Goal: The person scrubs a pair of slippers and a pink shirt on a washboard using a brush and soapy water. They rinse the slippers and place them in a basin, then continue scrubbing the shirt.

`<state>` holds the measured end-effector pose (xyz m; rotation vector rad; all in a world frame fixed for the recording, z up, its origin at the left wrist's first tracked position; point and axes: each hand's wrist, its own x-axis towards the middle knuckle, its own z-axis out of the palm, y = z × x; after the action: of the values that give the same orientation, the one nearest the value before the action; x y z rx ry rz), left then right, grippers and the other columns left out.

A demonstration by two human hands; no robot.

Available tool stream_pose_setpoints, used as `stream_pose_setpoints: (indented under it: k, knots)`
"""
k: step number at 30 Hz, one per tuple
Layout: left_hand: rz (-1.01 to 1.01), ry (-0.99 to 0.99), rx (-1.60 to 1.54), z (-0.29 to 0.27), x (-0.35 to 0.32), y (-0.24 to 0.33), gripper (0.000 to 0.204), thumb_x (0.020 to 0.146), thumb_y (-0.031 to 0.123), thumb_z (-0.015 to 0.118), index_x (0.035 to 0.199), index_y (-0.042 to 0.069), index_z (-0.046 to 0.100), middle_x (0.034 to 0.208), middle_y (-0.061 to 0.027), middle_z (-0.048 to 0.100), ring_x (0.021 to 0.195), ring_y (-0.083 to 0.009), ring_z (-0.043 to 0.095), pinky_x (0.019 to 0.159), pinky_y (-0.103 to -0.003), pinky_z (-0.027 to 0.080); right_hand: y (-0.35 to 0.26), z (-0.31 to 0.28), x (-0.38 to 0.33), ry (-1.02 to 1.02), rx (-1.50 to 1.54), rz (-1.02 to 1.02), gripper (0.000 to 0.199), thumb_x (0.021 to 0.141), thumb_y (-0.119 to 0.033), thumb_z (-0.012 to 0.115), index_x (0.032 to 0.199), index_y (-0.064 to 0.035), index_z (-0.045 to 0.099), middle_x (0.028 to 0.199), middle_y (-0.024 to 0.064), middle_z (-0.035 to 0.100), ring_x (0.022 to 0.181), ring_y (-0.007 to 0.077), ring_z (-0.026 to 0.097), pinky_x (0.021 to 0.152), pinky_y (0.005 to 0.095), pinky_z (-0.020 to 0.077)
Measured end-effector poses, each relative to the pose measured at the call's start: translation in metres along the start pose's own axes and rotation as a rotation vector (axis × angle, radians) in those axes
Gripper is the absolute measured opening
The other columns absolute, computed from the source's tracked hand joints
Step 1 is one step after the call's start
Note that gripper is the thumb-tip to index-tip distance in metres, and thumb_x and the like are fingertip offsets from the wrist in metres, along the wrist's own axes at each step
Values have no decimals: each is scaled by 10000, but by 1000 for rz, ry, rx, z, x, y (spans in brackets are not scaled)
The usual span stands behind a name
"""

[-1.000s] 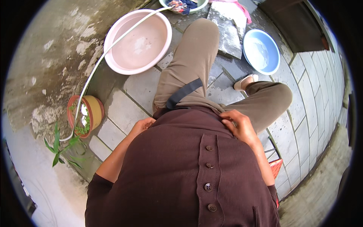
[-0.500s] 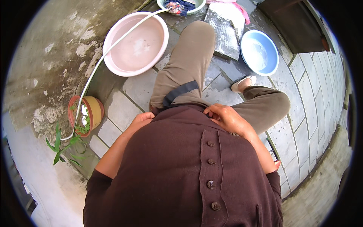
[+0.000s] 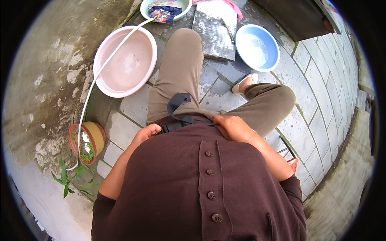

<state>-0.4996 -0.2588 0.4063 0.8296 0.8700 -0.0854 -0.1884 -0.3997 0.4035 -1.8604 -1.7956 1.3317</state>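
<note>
A black waist strap [image 3: 175, 105] lies across my lap under the hem of the dark brown buttoned top [image 3: 169, 180], its loose end looped over the brown trousers [image 3: 177, 68]. At the left side of my waist, my left hand [image 3: 148, 132] is closed on the strap beside what looks like a black buckle [image 3: 165, 128]. My right hand [image 3: 235, 127] is closed at the other side, where the strap runs in under its curled fingers. The fingertips of both hands are partly hidden by the top.
A pink basin [image 3: 128, 86] with a white hose [image 3: 98, 74] across it stands front left. Beyond are a green basin [image 3: 188, 7] of clothes, a washing board [image 3: 213, 36] and a blue basin [image 3: 257, 48]. A potted plant [image 3: 96, 138] stands by the left wall.
The strap and buckle now show more from under the top, and the loose end stands up in a loop. My right hand has moved slightly inward; the view has shifted.
</note>
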Motion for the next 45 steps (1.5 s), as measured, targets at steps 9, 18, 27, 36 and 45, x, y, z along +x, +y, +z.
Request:
stream_pose_setpoints:
  k: [9, 18, 27, 36, 45]
  knots:
    - [-95, -128, 450, -30, -36, 15, 303, 854, 88, 656, 1141, -6, 624, 1082, -23, 664, 963, -84, 603, 845, -264, 488, -14, -14, -39, -135, 170, 114, 185, 886, -187, 527, 968, -23, 504, 790, 212, 622, 773, 397, 619, 671, 485, 466]
    - [-233, -62, 232, -52, -53, -30, 257, 871, 60, 647, 1117, -17, 642, 1042, -36, 685, 928, -95, 630, 831, -271, 509, 27, 28, -131, -335, 375, 267, 287, 836, -269, 544, 955, -23, 628, 884, 214, 663, 835, 404, 636, 699, 455, 507]
    - [-335, -135, -36, -22, 7, 58, 186, 909, 39, 610, 1087, -9, 640, 979, -35, 690, 858, -73, 631, 760, -251, 522, 41, 38, -139, -89, 406, 423, 267, 763, -219, 618, 892, 15, 627, 801, 264, 607, 786, 410, 605, 645, 422, 473]
    - [-256, -255, 90, 17, 66, 73, 122, 956, 65, 558, 1060, 9, 588, 856, 36, 630, 798, -25, 579, 733, -192, 481, 23, -4, -40, 238, 748, 246, 117, 833, -85, 640, 872, 22, 613, 690, 113, 571, 609, 206, 511, 604, 322, 449]
    - [-90, -222, 86, 24, 57, 77, 291, 945, 43, 558, 1230, -15, 534, 1120, -60, 640, 1007, -89, 604, 883, -239, 475, 4, -13, 6, 531, 378, -245, 112, 820, -67, 688, 881, 17, 648, 708, 130, 567, 636, 301, 563, 575, 372, 457]
